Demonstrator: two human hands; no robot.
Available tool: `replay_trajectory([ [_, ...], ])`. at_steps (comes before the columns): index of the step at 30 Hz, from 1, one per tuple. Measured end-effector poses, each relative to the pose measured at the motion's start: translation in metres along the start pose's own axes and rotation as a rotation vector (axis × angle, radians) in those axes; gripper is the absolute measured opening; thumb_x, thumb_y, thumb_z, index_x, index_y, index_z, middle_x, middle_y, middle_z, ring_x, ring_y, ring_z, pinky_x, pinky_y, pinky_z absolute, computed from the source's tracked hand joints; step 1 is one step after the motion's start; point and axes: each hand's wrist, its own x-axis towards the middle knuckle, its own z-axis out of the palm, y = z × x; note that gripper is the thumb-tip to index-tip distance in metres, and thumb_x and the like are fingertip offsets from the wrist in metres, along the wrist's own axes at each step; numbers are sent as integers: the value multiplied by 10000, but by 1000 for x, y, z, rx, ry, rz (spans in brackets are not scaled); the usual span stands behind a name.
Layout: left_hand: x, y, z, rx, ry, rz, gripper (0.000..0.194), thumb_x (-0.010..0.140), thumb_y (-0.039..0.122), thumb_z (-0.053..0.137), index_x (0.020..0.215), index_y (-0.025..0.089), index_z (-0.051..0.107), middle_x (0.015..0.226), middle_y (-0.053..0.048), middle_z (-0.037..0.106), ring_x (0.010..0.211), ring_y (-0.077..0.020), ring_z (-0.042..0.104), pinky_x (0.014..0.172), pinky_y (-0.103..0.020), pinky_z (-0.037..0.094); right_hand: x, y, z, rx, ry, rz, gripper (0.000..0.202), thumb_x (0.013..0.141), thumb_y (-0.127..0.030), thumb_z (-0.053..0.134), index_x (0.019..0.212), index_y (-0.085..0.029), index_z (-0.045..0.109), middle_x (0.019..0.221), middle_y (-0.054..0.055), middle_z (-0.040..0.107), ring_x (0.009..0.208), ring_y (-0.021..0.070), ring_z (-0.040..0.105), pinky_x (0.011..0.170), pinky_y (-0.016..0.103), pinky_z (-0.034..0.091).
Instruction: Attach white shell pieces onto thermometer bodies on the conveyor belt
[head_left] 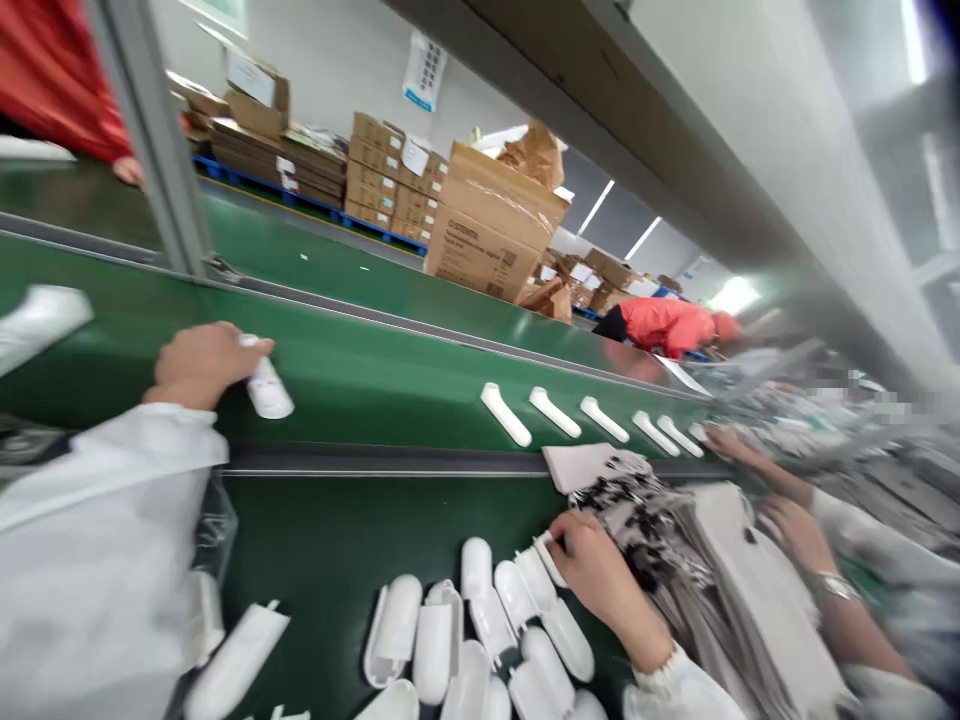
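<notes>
My left hand (199,365) is over the green conveyor belt (390,360), its fingers closed on the top end of a white handle-shaped piece (268,388) with faint printing. Over the nearer green work surface (315,560), my right hand (596,570) has its fingertips closed on a white plastic case (550,560) at the edge of a pile. Several rounded white cases (397,625) lie in that pile, some with the lid ajar. To the right of my right hand lies a heap of light grey fabric pouches (735,540) with dark cord ends (637,510).
Several white handle pieces (553,412) lie in a row along the belt. A co-worker's hands (799,530) are among the pouches at right. A metal post (161,140) rises at left. Cardboard boxes (491,225) and people in red (660,322) are beyond the line.
</notes>
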Motion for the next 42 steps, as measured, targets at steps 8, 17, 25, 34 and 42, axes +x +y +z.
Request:
replay_trajectory([
  [8,-29,15,-2,76,-17,77,502,865,604,475,1136,223,658,1156,-129,665,1044,-321,631,884,-408,502,77,-97,-9,657,-138,-158,277,918,-432,476,1051,-232,614,974,64,673,684,191,654,572,291,507],
  [17,-26,15,15,117,-46,248,499,893,625,423,1033,195,635,1115,-131,678,1025,-299,647,854,-374,505,199,-269,61,468,215,-580,384,970,-143,413,1276,-135,645,1256,176,589,1111,247,602,1008,391,480],
  [25,-29,24,25,138,-42,254,459,902,569,445,1058,174,617,1119,-140,674,1028,-301,651,860,-384,502,187,-265,82,203,200,-958,381,990,-236,488,1341,-110,566,1317,165,591,1179,277,549,1060,417,455],
  [34,-36,41,33,156,-52,274,445,899,537,454,1063,164,631,1107,-152,680,1019,-299,655,845,-369,507,192,-250,89,204,128,-948,353,940,-154,575,1282,-93,635,1336,144,620,1240,258,566,1095,353,432],
  [42,-36,38,15,-2,-48,331,548,926,632,317,1020,245,693,1161,-90,666,1062,-284,612,873,-373,490,201,-250,73,335,47,-624,559,922,-341,633,1427,-140,506,1444,140,523,1285,257,550,1086,326,424],
])
